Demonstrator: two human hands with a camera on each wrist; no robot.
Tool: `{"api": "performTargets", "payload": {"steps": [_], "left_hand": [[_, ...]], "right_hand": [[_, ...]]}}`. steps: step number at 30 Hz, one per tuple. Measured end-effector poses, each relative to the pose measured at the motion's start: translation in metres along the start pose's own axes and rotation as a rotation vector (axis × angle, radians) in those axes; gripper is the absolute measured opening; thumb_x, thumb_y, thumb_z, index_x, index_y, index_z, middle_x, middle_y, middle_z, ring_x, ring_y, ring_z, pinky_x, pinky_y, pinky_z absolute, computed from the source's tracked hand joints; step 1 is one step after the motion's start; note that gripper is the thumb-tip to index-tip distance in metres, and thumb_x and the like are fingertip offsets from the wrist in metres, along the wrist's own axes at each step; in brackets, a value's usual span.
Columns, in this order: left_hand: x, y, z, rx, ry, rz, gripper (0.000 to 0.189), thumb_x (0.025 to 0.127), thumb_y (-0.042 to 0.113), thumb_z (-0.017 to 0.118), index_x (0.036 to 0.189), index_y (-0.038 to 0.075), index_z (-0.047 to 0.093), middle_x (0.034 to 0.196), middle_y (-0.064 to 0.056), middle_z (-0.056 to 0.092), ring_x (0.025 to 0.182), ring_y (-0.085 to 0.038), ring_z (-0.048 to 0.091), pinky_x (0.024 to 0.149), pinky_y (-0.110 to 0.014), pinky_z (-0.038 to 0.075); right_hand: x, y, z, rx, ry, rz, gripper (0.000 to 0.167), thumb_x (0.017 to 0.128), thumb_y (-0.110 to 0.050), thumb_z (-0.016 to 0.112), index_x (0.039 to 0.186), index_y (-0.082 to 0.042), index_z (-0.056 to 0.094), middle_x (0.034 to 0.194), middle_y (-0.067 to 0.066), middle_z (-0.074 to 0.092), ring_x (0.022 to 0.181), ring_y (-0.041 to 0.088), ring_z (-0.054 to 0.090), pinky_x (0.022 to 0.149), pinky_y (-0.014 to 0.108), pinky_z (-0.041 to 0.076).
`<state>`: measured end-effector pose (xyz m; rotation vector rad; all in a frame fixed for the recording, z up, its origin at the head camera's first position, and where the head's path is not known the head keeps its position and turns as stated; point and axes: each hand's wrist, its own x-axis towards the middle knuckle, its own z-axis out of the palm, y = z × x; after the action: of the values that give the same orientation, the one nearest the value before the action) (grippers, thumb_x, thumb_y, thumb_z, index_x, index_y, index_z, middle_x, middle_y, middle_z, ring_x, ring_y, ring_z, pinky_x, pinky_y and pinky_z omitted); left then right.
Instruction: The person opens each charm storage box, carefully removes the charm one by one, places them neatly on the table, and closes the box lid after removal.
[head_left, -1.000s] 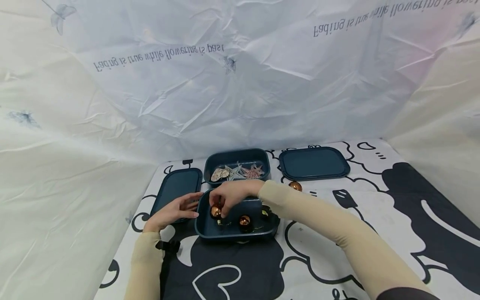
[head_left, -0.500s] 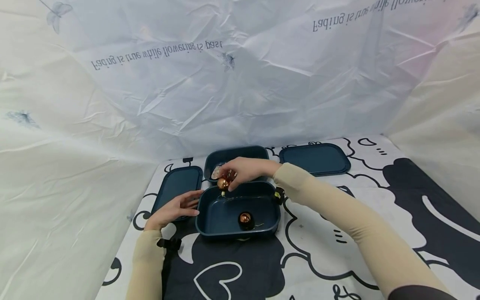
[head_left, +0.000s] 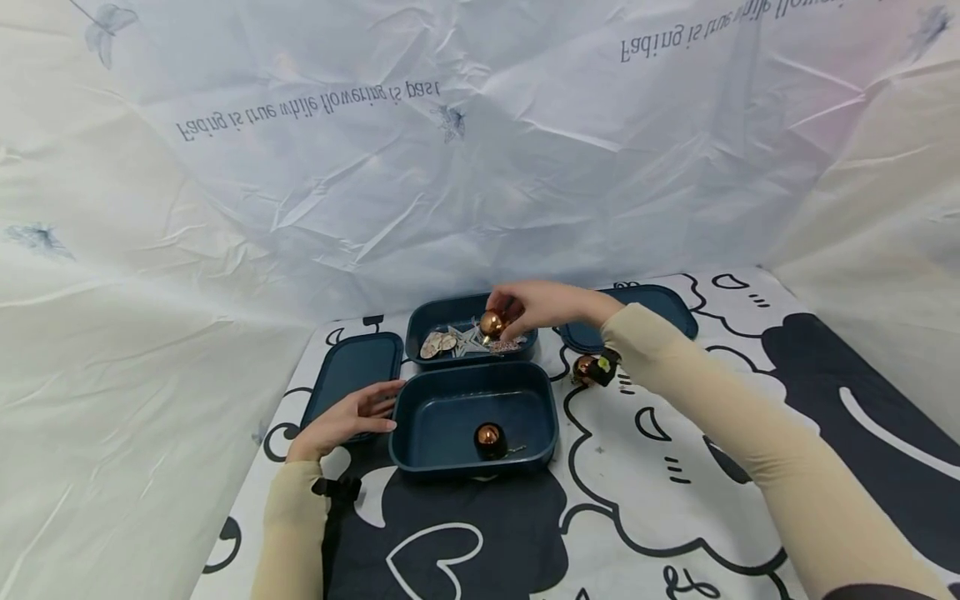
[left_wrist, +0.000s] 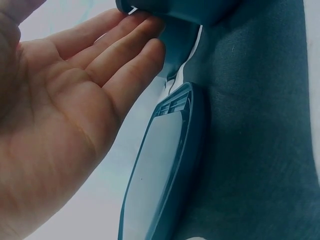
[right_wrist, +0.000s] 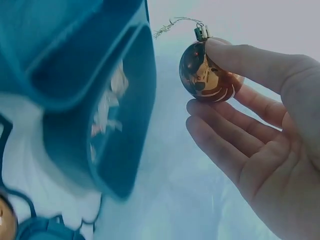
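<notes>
My right hand (head_left: 536, 304) holds a shiny copper Christmas bauble (right_wrist: 207, 75) between thumb and fingers, its gold cap and thin string showing in the right wrist view. In the head view this hand is over the back blue box (head_left: 420, 321), which contains silver and pink star ornaments (head_left: 468, 340) and pale round pieces (head_left: 437, 344). My left hand (head_left: 352, 421) rests with extended fingers at the left rim of the front blue box (head_left: 431, 454). One more copper bauble (head_left: 489, 437) lies inside that front box.
A blue lid (head_left: 348, 375) lies left of the boxes, another lid (head_left: 660, 304) at the back right, partly behind the right arm. A copper bauble (head_left: 584, 369) sits on the patterned cloth (head_left: 660, 500) right of the boxes. White sheeting (head_left: 480, 167) hangs behind.
My right hand has lifted the bauble out of the front box and carried it back and rightward over the back box. The left hand has stayed at the rim.
</notes>
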<state>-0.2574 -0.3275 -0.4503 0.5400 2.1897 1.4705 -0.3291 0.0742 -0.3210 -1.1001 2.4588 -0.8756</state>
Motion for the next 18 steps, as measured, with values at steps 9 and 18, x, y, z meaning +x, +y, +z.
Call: {"api": "performTargets", "payload": {"steps": [9,18], "left_hand": [[0.000,0.000,0.000,-0.017,-0.017,0.007,0.079,0.095,0.017,0.073,0.160,0.010,0.028,0.164,-0.013,0.025,0.149,-0.035,0.026,0.108,-0.035,0.044],[0.001,0.000,0.000,-0.013,-0.024,0.006,0.078,0.096,0.014,0.071,0.160,0.008,0.026,0.165,-0.014,0.023,0.149,-0.037,0.025,0.108,-0.034,0.044]], "right_hand": [[-0.044,0.027,-0.031,0.030,0.142,0.083,0.049,0.093,-0.023,0.076,0.134,-0.009,0.054,0.131,0.012,0.058,0.120,0.031,0.059,0.095,0.048,0.052],[-0.092,0.048,-0.052,0.033,0.250,0.185,0.052,0.092,-0.023,0.077,0.135,-0.005,0.054,0.134,0.018,0.056,0.123,0.039,0.056,0.096,0.052,0.051]]}}
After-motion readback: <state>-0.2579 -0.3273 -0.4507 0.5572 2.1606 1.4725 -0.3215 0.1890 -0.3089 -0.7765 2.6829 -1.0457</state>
